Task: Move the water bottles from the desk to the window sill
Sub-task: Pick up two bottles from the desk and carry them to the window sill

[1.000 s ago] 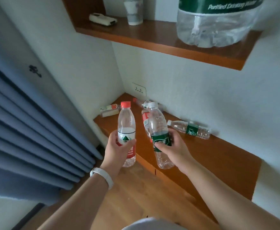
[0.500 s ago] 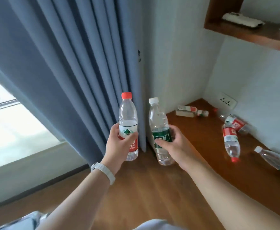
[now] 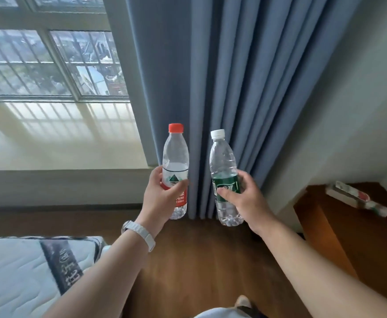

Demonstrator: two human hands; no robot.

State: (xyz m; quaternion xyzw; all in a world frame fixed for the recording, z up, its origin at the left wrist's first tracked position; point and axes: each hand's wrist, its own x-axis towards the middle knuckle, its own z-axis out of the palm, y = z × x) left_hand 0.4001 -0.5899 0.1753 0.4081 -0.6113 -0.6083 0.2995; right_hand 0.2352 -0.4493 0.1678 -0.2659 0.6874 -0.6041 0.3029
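My left hand grips a clear water bottle with a red cap and red label, held upright. A second clear bottle with a white cap and green label stands upright in my right hand. Both bottles hang in the air in front of the blue curtain, side by side and apart. The pale window sill lies wide and sunlit to the left, beyond the bottles. Only a corner of the wooden desk shows at the right edge.
A blue curtain hangs between window and wall. A small box and a lying bottle rest on the desk corner, blurred. A mattress corner sits at the lower left. Wooden floor stretches below my arms.
The view has swung left from the desk towards the window, carrying both bottles along. The sill and window panes now fill the left side; the desk has slid to the right edge.
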